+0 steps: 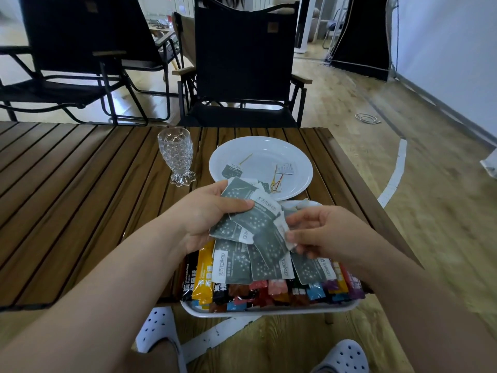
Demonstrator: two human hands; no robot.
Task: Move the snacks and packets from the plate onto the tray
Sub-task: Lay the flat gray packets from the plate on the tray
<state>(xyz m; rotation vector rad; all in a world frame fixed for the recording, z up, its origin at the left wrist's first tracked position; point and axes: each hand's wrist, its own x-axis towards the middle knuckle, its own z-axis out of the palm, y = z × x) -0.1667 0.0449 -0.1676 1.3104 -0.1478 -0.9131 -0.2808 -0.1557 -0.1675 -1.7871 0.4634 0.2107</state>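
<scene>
— What are the hands doing?
— The left hand point(212, 211), at centre frame, has its fingers and thumb curled round a fanned bunch of grey star-printed paper sachets point(250, 224). The right hand point(326, 234), just right of it, pinches the white end of one sachet in that bunch between thumb and fingertips.
— Where is the bunch?
— It is held in the air above the white rectangular tray point(269, 311) at lower centre, and has not yet been laid down.
— What's on the tray?
— A row of colourful stick packets point(242, 290) in orange, black, red, blue and purple, with more grey sachets point(234, 266) lying on top of them.
— So what's left?
— Little, I'd judge. The round white plate point(269, 149), above the hands, carries one small grey sachet point(231, 171), one small white sachet point(286, 168) and a few thin picks with coloured loops point(277, 183). Another sachet may be hidden behind the held bunch. Most of the job looks done.
— Anything else?
— A clear embossed glass goblet point(176, 154) stands left of the plate on the brown slatted wooden tabletop point(67, 184).
</scene>
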